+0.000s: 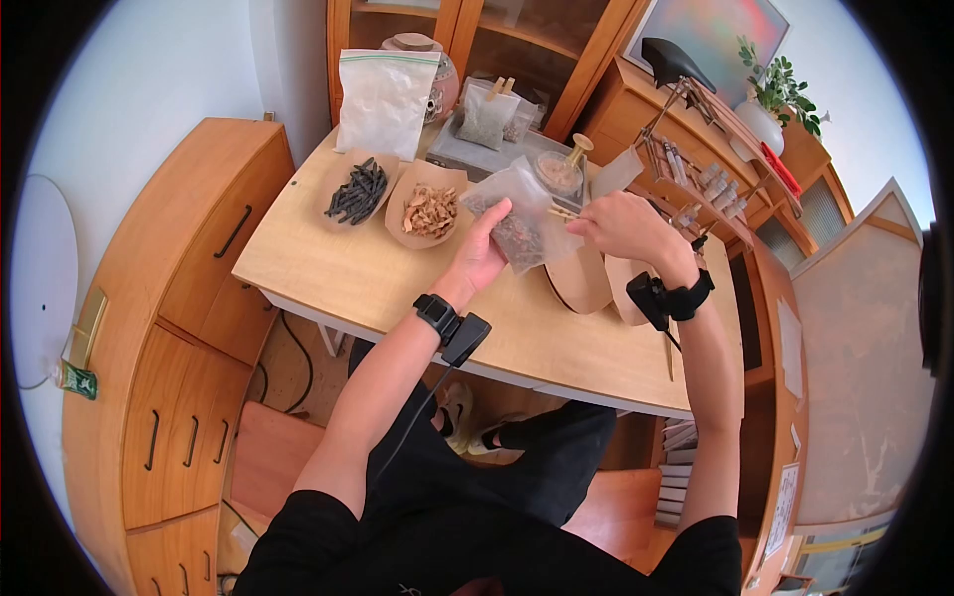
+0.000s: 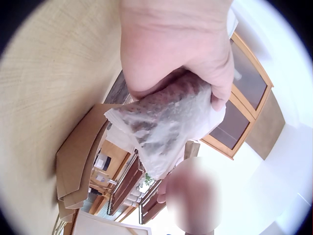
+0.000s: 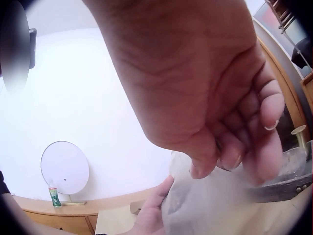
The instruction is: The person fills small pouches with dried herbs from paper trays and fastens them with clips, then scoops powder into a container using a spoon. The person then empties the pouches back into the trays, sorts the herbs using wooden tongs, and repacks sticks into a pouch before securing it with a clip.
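Note:
My left hand [image 1: 479,260] grips a translucent pouch [image 1: 519,236] above the table, thumb on its near side. Dark reddish, crumbly dried bits show through the pouch in the left wrist view. Close by the pouch's right edge, my right hand [image 1: 631,233] has its fingers curled and pinches a small wooden clothespin [image 1: 562,212]. In the right wrist view, the right fingertips [image 3: 266,164] hang right over the pouch's pale top [image 3: 210,196], and the clothespin is hidden there.
Brown paper trays hold dark sticks [image 1: 358,193] and wood chips [image 1: 429,212]. Two more paper trays [image 1: 578,288] lie right. Behind stand a large zip bag [image 1: 386,104], a clipped pouch [image 1: 487,117] and a glass bowl [image 1: 558,174]. A rack of small bottles [image 1: 715,184] stands right.

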### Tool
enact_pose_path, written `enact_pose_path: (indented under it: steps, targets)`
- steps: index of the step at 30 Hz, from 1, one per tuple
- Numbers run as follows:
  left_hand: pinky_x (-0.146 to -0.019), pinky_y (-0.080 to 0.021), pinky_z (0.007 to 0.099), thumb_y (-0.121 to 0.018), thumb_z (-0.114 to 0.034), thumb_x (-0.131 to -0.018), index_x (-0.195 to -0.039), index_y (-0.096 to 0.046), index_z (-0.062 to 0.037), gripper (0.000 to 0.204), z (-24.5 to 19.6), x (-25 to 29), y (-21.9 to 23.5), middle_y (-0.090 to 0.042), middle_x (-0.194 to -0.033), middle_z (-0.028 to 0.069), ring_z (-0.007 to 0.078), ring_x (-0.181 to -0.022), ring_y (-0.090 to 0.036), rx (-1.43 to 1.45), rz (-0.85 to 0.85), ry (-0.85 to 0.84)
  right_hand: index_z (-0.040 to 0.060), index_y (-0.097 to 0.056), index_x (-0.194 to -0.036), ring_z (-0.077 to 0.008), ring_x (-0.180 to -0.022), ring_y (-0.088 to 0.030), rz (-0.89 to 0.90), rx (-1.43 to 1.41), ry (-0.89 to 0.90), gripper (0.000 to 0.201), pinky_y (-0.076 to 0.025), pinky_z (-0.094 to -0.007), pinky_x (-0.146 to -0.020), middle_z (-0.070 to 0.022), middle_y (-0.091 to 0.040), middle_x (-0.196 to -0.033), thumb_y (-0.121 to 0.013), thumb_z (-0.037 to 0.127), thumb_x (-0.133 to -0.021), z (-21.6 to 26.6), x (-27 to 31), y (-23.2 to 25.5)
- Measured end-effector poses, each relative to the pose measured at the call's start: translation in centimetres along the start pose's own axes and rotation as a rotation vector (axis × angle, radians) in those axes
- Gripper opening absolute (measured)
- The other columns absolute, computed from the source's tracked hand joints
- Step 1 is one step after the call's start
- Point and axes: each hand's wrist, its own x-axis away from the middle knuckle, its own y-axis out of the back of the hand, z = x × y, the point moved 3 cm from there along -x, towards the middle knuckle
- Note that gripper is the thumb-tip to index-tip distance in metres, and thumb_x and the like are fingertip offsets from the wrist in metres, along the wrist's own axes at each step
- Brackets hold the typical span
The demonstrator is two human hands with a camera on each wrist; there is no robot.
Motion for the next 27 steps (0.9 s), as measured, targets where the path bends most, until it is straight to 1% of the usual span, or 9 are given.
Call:
enact_pose_path:
  steps: [2,8,12,15,17,18,20,24,27]
  targets:
    - [-0.103,-0.044,0.0409,-0.068,-0.028,-0.09,-0.128,-0.052,-0.0091,0.045,0.0,0.0,0.0,-0.06,-0.123,0.0073,0.0222,-0.116,-0.057,-0.011,0.0,0.003,0.0018,-0.071,-0.077,-0.0389,-0.074,-0.063,0.033,0.067,-0.014,0.037,-0.05,-0.0465,-0.07,-0.0186,-0.065,-0.072,-0.056,0.031,-0.093,-0.1,-0.1,0.1]
    - [-0.103,-0.045,0.0413,-0.068,-0.027,-0.09,-0.128,-0.052,-0.0079,0.045,0.0,0.0,0.1,-0.061,-0.123,0.0092,0.0232,-0.115,-0.058,-0.033,-0.016,-0.004,0.0029,-0.072,-0.078,-0.039,-0.075,-0.064,0.066,0.075,-0.035,0.037,-0.05,-0.0471,-0.071,-0.018,-0.065,-0.07,-0.056,0.034,-0.092,0.0,0.0,0.8]
    - [-0.103,-0.045,0.0411,-0.068,-0.027,-0.089,-0.127,-0.052,-0.0077,0.045,-0.1,0.2,-0.3,-0.061,-0.122,0.0091,0.023,-0.115,-0.058,-0.048,0.028,0.027,0.0028,-0.072,-0.079,-0.0387,-0.075,-0.064,0.089,0.063,-0.042,0.037,-0.051,-0.0463,-0.071,-0.0179,-0.064,-0.068,-0.056,0.033,-0.092,0.4,0.1,1.7]
    - [-0.101,-0.046,0.0412,-0.068,-0.027,-0.089,-0.126,-0.053,-0.008,0.044,-0.2,0.6,-0.9,-0.062,-0.121,0.0083,0.0225,-0.113,-0.059,-0.056,0.026,0.045,0.0023,-0.072,-0.079,-0.0357,-0.071,-0.065,0.109,0.072,-0.064,0.037,-0.051,-0.0442,-0.07,-0.0168,-0.064,-0.065,-0.056,0.033,-0.092,0.5,0.1,2.0]
    - [-0.1,-0.047,0.0413,-0.068,-0.026,-0.089,-0.126,-0.054,-0.0083,0.043,-0.1,0.7,-0.9,-0.062,-0.12,0.0078,0.0223,-0.112,-0.06,-0.054,0.007,0.057,0.002,-0.071,-0.076,-0.0311,-0.066,-0.066,0.153,0.031,-0.091,0.038,-0.052,-0.042,-0.067,-0.0143,-0.065,-0.062,-0.056,0.032,-0.092,0.3,0.0,2.1]
    - [-0.099,-0.048,0.0412,-0.068,-0.026,-0.089,-0.125,-0.054,-0.0086,0.042,0.0,0.6,-0.7,-0.063,-0.119,0.0074,0.022,-0.111,-0.06,-0.059,0.014,0.06,0.002,-0.071,-0.076,-0.0311,-0.066,-0.066,0.153,0.031,-0.092,0.038,-0.052,-0.042,-0.067,-0.0143,-0.065,-0.062,-0.056,0.032,-0.092,0.2,-0.1,2.3]
    - [-0.098,-0.049,0.0411,-0.068,-0.026,-0.089,-0.125,-0.055,-0.0088,0.041,0.0,0.6,-0.8,-0.063,-0.118,0.0069,0.0218,-0.11,-0.061,-0.063,0.022,0.064,0.0,-0.07,-0.073,-0.0256,-0.06,-0.066,0.327,-0.146,-0.055,0.041,-0.052,-0.0382,-0.063,-0.0117,-0.065,-0.06,-0.056,0.032,-0.093,0.3,-0.3,2.5]
    - [-0.097,-0.051,0.0411,-0.069,-0.024,-0.089,-0.126,-0.053,-0.0078,0.044,0.1,0.5,-0.4,-0.063,-0.118,0.0071,0.0217,-0.11,-0.061,-0.063,0.038,0.081,-0.0019,-0.068,-0.069,-0.0209,-0.057,-0.066,0.391,-0.201,-0.087,0.042,-0.052,-0.0334,-0.06,-0.0093,-0.065,-0.059,-0.056,0.03,-0.094,0.3,-0.2,2.7]
    - [-0.096,-0.051,0.0406,-0.07,-0.022,-0.088,-0.128,-0.051,-0.0073,0.047,0.3,0.5,-0.2,-0.061,-0.12,0.0072,0.0214,-0.111,-0.06,-0.068,0.069,0.103,-0.0025,-0.067,-0.067,-0.0174,-0.056,-0.066,0.463,-0.299,-0.053,0.042,-0.051,-0.0299,-0.057,-0.0081,-0.065,-0.059,-0.057,0.029,-0.093,0.4,-0.2,2.3]
